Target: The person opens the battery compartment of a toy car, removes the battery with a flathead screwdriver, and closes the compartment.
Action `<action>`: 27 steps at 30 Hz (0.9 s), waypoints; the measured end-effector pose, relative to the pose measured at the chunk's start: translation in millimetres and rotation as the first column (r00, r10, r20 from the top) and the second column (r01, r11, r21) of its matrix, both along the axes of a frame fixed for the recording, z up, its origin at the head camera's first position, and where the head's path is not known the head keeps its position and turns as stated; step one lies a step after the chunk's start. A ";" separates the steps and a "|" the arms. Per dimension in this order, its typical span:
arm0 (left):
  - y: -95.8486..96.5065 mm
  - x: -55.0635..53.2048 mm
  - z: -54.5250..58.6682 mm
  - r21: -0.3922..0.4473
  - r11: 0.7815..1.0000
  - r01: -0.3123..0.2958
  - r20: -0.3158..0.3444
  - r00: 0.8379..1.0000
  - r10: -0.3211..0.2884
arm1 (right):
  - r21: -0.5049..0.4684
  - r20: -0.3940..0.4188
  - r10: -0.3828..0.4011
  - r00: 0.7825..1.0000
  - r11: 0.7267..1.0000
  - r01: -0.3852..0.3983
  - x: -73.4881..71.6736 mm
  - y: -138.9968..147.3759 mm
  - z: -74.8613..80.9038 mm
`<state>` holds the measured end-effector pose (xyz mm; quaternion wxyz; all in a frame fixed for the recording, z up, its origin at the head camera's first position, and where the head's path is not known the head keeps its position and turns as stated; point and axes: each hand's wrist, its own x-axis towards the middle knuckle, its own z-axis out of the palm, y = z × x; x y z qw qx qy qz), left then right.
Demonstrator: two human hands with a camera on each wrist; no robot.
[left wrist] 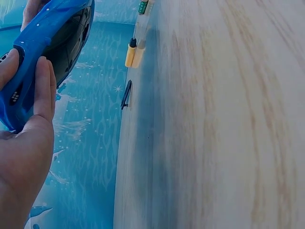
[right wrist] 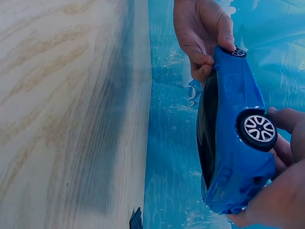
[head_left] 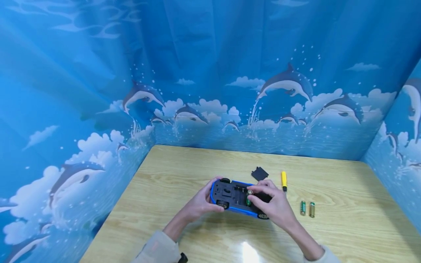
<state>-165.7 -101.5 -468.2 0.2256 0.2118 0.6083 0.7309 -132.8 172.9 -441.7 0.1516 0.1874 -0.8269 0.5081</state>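
A blue toy car point(head_left: 235, 197) is held upside down above the table, its black underside and battery compartment facing up. My left hand point(head_left: 200, 204) grips its left end, with the thumb by a wheel; the left wrist view shows the fingers along the car's blue side point(left wrist: 35, 52). At the compartment, my right hand point(head_left: 279, 208) pinches a green battery point(head_left: 249, 201) between thumb and fingers. Those fingers partly cover the compartment, so how far the battery sits inside cannot be told. In the right wrist view the car's side and silver-spoked wheel point(right wrist: 259, 129) show.
Two more batteries, one green point(head_left: 303, 208) and one green and gold point(head_left: 312, 209), lie right of my right hand on the wooden table point(head_left: 177, 160). Behind the car are a black battery cover point(head_left: 260, 174) and a yellow-handled screwdriver point(head_left: 284, 179). A dolphin-print curtain point(head_left: 204, 73) surrounds the table.
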 end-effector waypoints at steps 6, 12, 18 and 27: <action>-0.1 -1.0 -1.1 -0.001 1.000 0.003 -0.002 1.000 -0.003 | 0.002 -0.040 0.036 0.999 0.999 -0.036 1.2 0.4 1.4; -0.2 -1.6 0.2 -0.020 1.000 -0.012 -0.005 1.000 0.012 | -0.092 -0.084 -0.033 0.996 0.995 0.026 2.2 2.6 2.7; -1.1 -3.0 0.7 -0.017 1.000 -0.015 -0.008 1.000 0.015 | -0.231 -0.080 -0.155 0.985 0.964 0.133 1.1 16.5 14.1; -6.3 -4.4 0.6 -0.015 1.000 -0.026 -0.028 0.999 0.026 | -0.216 -0.010 -0.187 0.982 0.960 0.180 4.0 60.2 17.3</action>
